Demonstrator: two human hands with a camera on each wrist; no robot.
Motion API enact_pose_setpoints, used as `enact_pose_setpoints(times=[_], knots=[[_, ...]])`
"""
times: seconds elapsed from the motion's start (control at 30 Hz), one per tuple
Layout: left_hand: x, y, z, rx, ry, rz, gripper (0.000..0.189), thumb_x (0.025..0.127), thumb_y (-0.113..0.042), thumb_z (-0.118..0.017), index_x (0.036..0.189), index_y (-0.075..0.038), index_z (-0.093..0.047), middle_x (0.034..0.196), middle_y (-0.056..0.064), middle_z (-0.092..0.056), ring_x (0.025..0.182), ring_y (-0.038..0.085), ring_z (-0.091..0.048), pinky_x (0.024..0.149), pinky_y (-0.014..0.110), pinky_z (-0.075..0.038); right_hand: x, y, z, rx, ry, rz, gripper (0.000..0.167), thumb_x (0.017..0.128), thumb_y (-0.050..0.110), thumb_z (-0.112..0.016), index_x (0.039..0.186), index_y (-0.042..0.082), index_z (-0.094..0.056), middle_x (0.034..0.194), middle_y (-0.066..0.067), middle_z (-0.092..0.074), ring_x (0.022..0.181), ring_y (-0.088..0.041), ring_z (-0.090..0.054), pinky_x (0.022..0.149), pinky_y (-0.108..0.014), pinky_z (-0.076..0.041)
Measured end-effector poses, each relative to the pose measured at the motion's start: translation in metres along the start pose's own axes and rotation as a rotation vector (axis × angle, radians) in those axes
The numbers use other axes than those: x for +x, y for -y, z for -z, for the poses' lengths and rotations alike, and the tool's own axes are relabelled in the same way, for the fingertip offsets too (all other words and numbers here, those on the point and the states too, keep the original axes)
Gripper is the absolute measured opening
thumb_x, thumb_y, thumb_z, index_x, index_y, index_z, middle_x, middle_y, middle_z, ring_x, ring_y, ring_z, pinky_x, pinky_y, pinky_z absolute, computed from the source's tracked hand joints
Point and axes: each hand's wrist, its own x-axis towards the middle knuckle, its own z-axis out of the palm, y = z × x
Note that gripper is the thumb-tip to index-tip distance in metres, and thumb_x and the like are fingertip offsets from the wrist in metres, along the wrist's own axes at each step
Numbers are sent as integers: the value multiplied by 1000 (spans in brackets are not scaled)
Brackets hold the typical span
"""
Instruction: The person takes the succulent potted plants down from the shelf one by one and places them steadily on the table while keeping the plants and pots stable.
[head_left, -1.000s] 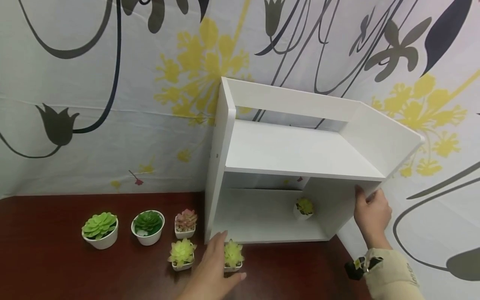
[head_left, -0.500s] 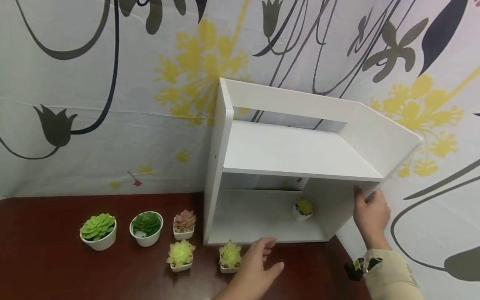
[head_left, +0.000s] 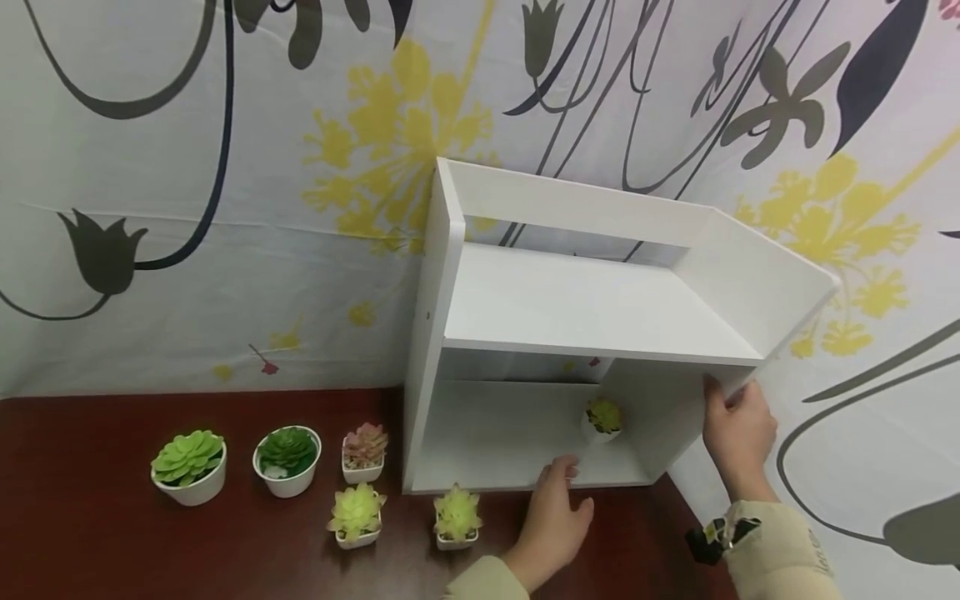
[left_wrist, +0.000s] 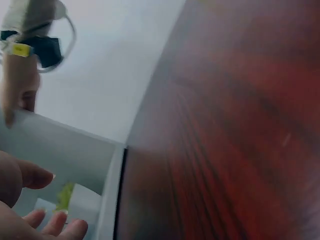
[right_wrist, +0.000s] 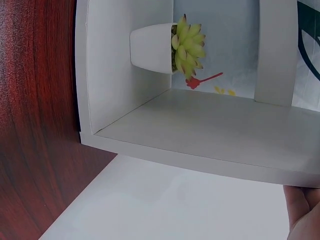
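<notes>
My right hand (head_left: 741,433) grips the front edge of the right side panel of a white two-tier shelf (head_left: 600,308), thumb on the inside. My left hand (head_left: 551,521) is at the shelf's lower front edge with fingers parted and nothing in them; the left wrist view shows its fingers and thumb spread too. Inside the lower compartment, near the right panel, stands a potted yellow-green succulent (head_left: 602,417) in a white pot, also plain in the right wrist view (right_wrist: 152,48). Left of my left hand, a similar small succulent (head_left: 456,517) sits on the dark red table (head_left: 247,558).
Further left on the table are another yellow-green succulent (head_left: 356,512), a pinkish succulent (head_left: 364,454), a dark green one (head_left: 288,458) and a bright green one (head_left: 189,467). A wall with a printed floral cover (head_left: 285,192) rises behind the shelf.
My left hand has moved right, past the nearest small succulent, to the shelf's lower front edge. My right hand has kept its grip on the side panel. The view has shifted slightly.
</notes>
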Motion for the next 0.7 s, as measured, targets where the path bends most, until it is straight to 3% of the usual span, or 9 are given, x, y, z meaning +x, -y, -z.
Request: enact_pose_setpoints(times=[0.1,0.3,0.53,0.7], knots=[[10,5,-8,2,-47,-10,47,94,-6,-66,139,-11,-51,130,10,-58,123,32,-58,91,36,-55,-1,-1,-1,3,-10,7,50,105,39,-48,124,-6,-56,108,-34,-67,93,-50,-68,51,-26,-37],[25,17,-26,-157,-121,-2,49,95,-3,-65,141,-3,-47,134,16,-54,127,36,-53,97,40,-54,-2,-2,-2,10,-18,12,48,104,38,-50,124,-5,-57,107,-33,-67,92,-49,-68,51,-26,-37],[36,26,-36,-203,-236,-90,45,95,4,-61,139,2,-48,130,19,-55,124,38,-55,101,42,-53,-2,1,-2,14,-24,19,48,104,38,-50,122,-5,-58,106,-34,-67,93,-50,-68,54,-30,-38],[42,26,-44,-225,-263,-85,44,95,5,-60,139,2,-49,133,19,-54,128,37,-53,104,44,-51,-2,2,-2,19,-44,20,47,103,39,-51,117,-5,-58,103,-33,-67,92,-50,-66,59,-37,-38]])
